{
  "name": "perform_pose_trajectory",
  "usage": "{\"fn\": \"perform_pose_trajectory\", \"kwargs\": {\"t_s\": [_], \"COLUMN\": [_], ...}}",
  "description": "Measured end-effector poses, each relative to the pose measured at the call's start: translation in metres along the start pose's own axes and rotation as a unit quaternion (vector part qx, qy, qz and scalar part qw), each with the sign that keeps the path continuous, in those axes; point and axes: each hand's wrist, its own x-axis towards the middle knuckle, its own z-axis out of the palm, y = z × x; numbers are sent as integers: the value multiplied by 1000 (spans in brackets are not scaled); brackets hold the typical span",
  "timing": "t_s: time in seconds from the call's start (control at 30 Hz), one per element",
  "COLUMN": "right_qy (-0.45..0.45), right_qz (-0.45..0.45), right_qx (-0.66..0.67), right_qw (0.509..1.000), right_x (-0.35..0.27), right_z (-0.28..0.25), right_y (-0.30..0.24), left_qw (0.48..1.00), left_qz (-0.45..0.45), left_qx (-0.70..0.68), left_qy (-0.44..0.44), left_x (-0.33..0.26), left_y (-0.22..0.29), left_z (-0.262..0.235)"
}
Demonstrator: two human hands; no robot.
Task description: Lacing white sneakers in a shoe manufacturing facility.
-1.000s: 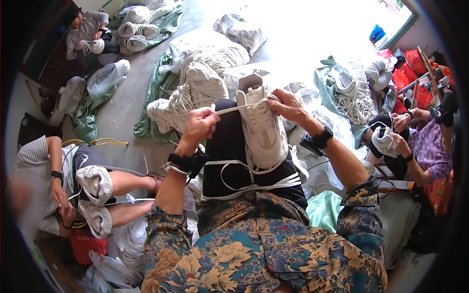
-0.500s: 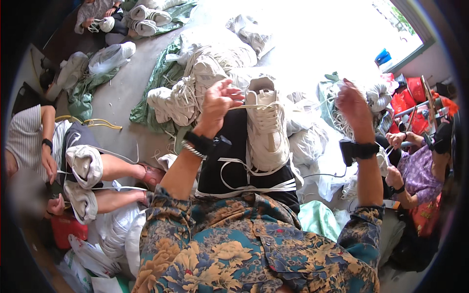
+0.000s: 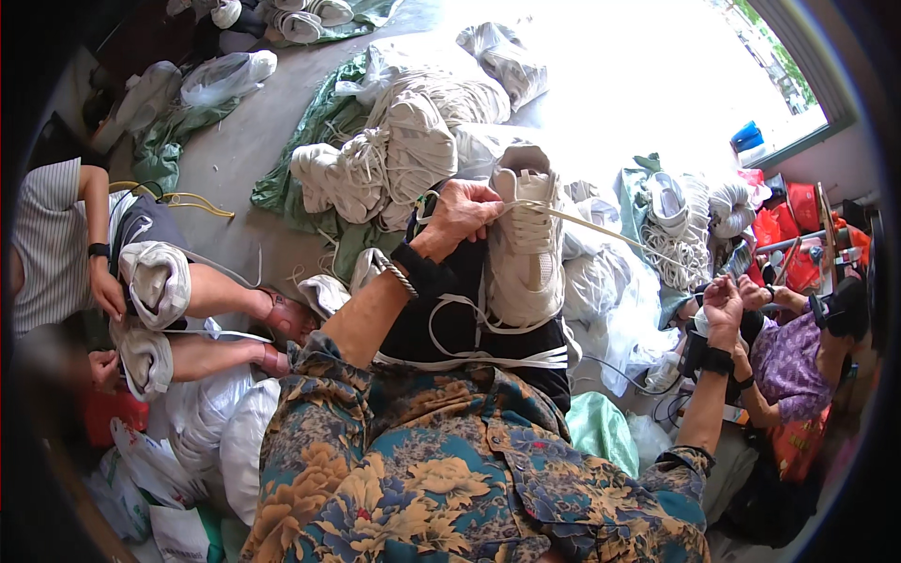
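Note:
A cream sneaker (image 3: 526,272) lies across my lap on dark trousers, its toe toward me. Its shoelace (image 3: 601,228) is threaded through the eyelets and stretches taut from the upper part of the shoe out to the right. At the left side of the lacing, my left hand (image 3: 465,214) is closed, pinching the lace between thumb and fingers. Far off to the right, my right hand (image 3: 721,305) is closed at the other end of that stretched lace. More loose white lace (image 3: 450,357) loops over my lap below the toe.
Ahead lies a heap of cream sneakers (image 3: 413,150) on green sacking. A coil of white laces (image 3: 690,230) sits to the right. Seated people with bare forearms are close at left (image 3: 94,225) and right (image 3: 788,366). White plastic bags (image 3: 601,300) lie beside the shoe.
My right hand has swung down and outward to the right, drawing the lace taut. My left hand has moved right to the shoe, its fingers closing on the lace.

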Motion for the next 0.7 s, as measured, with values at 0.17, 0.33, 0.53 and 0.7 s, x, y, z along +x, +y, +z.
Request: {"fn": "perform_pose_trajectory", "kwargs": {"t_s": [0.17, 0.33, 0.53, 0.7], "right_qy": [15, 9, -14, -36], "right_qz": [7, 47, 69, 62], "right_qx": [4, -21, -58, -152], "right_qw": [1000, 999, 996, 986], "right_x": [21, 41, 28, 9], "right_z": [-28, -35, 12, 62], "right_y": [11, 22, 63, 101], "left_qw": [999, 999, 997, 995], "left_qz": [-10, -16, -6, 5], "left_qx": [-21, -8, 7, 1], "left_qy": [28, 50, 82, 96], "left_x": [-1, -1, -1, 2], "left_y": [1, 3, 1, -1], "left_z": [2, 4, 7, 14]}}
